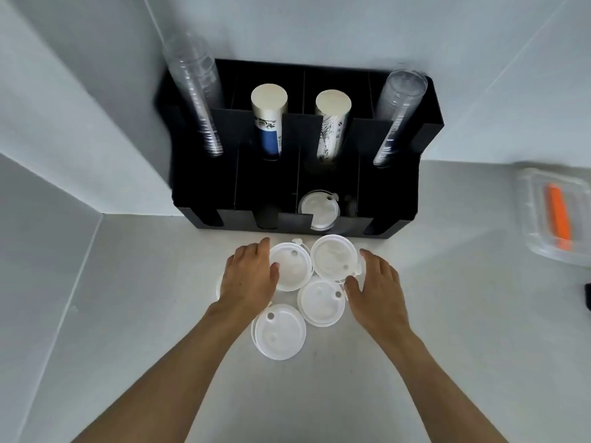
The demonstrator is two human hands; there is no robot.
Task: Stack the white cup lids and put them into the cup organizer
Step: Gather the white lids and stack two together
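In the head view, the white cup lids [321, 302] lie loose and overlapping on the bench [431, 314], just near of the black cup organizer [383, 203], where one lid [318, 207] already sits in a near compartment. The left hand [249, 276] and right hand [375, 282] flank the cluster, both spread and grasping nothing, probably to gather it. Print on the paper cups [268, 123] is unreadable.

A single wide-angle view from the person's head looks forward and steeply down at the white desk [319, 394], close above it. Both forearms reach in from the bottom edge, and the black cup organizer [224, 193] stands against the wall at the top.
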